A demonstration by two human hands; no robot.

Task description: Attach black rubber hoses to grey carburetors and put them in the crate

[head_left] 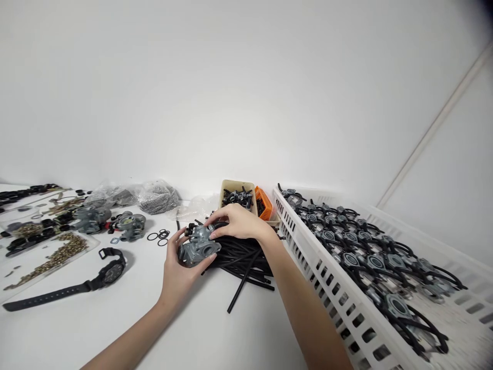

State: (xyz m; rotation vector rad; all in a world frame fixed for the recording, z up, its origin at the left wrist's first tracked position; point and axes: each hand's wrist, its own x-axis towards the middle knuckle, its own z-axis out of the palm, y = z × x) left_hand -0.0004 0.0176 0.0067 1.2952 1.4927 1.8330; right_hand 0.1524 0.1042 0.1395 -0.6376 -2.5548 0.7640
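Observation:
A small grey metal carburetor (198, 246) sits in my left hand (180, 272), whose fingers and thumb wrap round its lower side. My right hand (239, 222) lies over its top, fingertips pinching at a black part on the upper edge. Both hands hover just above the white table, beside a pile of short black rubber hoses (242, 259). What the right fingertips pinch is too small to make out.
A white slotted crate (339, 288) at right holds several carburetors with hoses. Behind the hands are a beige bin (228, 186) of black fittings and an orange basket (265, 201). At left lie a black wristwatch (103, 272), loose carburetors (131, 225), black O-rings (158, 236), trays of brass parts (50, 257), plastic bags (157, 198).

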